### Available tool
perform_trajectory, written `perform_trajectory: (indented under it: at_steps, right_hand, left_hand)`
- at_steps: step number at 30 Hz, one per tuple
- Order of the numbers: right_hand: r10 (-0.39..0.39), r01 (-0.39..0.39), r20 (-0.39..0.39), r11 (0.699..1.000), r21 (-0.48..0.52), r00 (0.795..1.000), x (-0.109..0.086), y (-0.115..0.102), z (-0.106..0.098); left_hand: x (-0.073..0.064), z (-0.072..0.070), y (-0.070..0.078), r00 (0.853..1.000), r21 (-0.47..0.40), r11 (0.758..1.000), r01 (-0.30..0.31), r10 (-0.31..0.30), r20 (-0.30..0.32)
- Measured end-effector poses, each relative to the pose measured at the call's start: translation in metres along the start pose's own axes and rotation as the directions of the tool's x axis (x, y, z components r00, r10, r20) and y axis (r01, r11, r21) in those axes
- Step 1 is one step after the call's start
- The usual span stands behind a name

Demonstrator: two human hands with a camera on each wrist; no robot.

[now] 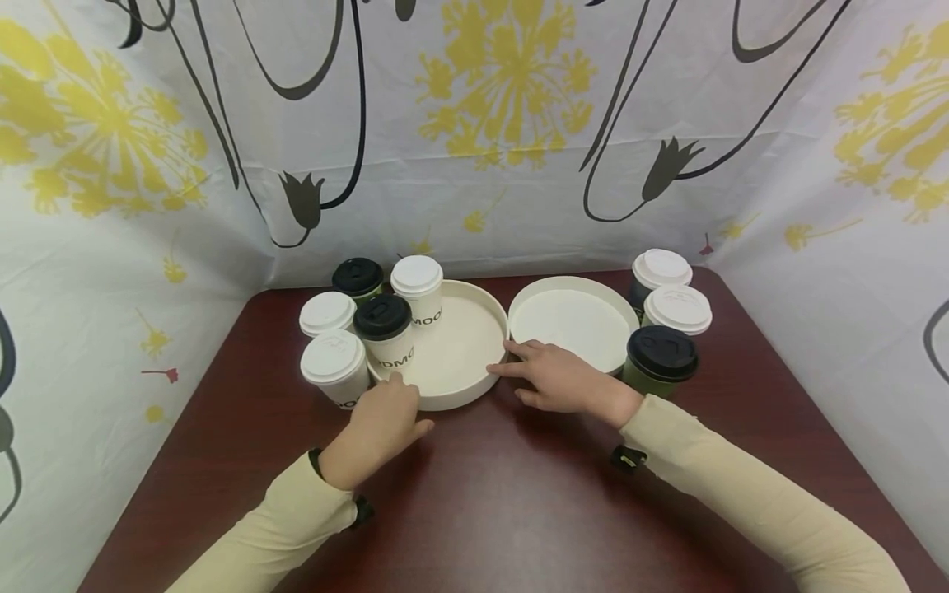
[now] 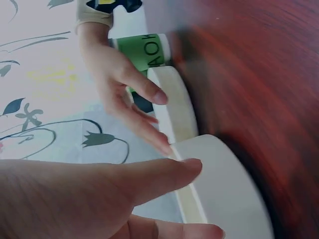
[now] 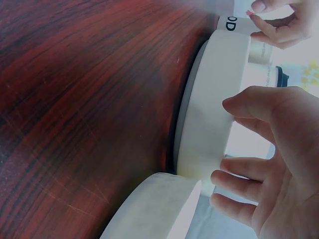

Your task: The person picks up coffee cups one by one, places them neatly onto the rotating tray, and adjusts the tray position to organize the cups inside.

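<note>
The step in hand looks to be placing or steadying the left tray (image 1: 467, 354) at its rim, with both hands set about it. If it is to be shifted, the move calls for even pressure from both sides, with care for the two cups standing inside: a white-lidded cup (image 1: 418, 284) at the far left and a black-lidded cup (image 1: 385, 329) nearer.

The tray lies on the surface (image 1: 482, 494) between the hands. The left grip (image 1: 381, 424) is at its near left edge, thumb held out, fingers reaching toward the rim; it is relaxed and clasps nothing, though the hand hides its own fingertips from above, so whether they touch the rim I cannot be sure. The right grip (image 1: 552, 379) is at the tray's right edge, fingers spread and loose, grasping nothing, close to where the right tray (image 1: 574, 321) sits alongside.

Three more cups (image 1: 335, 366) stand left of the left tray, and three others (image 1: 660, 362) stand right of the right tray.
</note>
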State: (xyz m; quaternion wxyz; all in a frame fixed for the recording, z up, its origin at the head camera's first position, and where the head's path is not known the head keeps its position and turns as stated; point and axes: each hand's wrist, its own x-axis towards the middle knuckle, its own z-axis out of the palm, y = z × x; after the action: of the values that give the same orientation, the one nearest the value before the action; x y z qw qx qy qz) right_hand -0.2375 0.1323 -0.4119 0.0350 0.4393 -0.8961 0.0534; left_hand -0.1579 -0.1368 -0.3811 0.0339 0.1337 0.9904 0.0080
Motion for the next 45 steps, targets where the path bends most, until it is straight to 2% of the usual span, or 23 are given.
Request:
perform_trajectory:
  at_steps: [3, 5, 9, 13, 17, 24, 30, 45]
  right_hand:
    - [0.001, -0.001, 0.000, 1.000, 0.001, 1.000, 0.000, -0.001, -0.001]
    - [0.001, -0.001, -0.003, 1.000, 0.001, 1.000, 0.000, -0.002, -0.001]
    - [0.002, -0.002, -0.007, 1.000, -0.005, 1.000, 0.000, -0.002, 0.000]
    - [0.000, 0.000, -0.014, 1.000, -0.008, 1.000, -0.001, -0.003, 0.001]
    - [0.014, -0.014, 0.002, 1.000, 0.000, 1.000, -0.001, -0.004, 0.002]
    - [0.026, -0.027, 0.017, 1.000, 0.016, 1.000, -0.001, -0.006, 0.003]
    - [0.022, -0.023, 0.014, 1.000, 0.019, 1.000, -0.001, -0.006, 0.003]
    - [0.033, -0.034, 0.019, 0.999, 0.015, 0.999, -0.002, -0.007, 0.004]
  left_hand:
    - [-0.004, -0.009, -0.001, 0.999, 0.005, 1.000, 0.013, -0.012, -0.049]
    - [-0.006, -0.019, -0.005, 0.994, 0.019, 0.999, 0.026, -0.024, -0.109]
    - [-0.008, -0.040, -0.017, 0.973, 0.023, 0.996, 0.086, -0.080, -0.215]
    - [-0.008, -0.053, -0.035, 0.952, -0.003, 0.983, 0.183, -0.178, -0.250]
    - [-0.005, -0.057, -0.052, 0.941, -0.016, 0.963, 0.270, -0.268, -0.206]
    - [0.002, -0.052, -0.070, 0.939, -0.058, 0.944, 0.326, -0.330, -0.096]
    - [0.004, -0.049, -0.075, 0.938, -0.060, 0.939, 0.337, -0.341, -0.063]
    - [0.006, -0.042, -0.079, 0.938, -0.068, 0.940, 0.335, -0.339, -0.073]
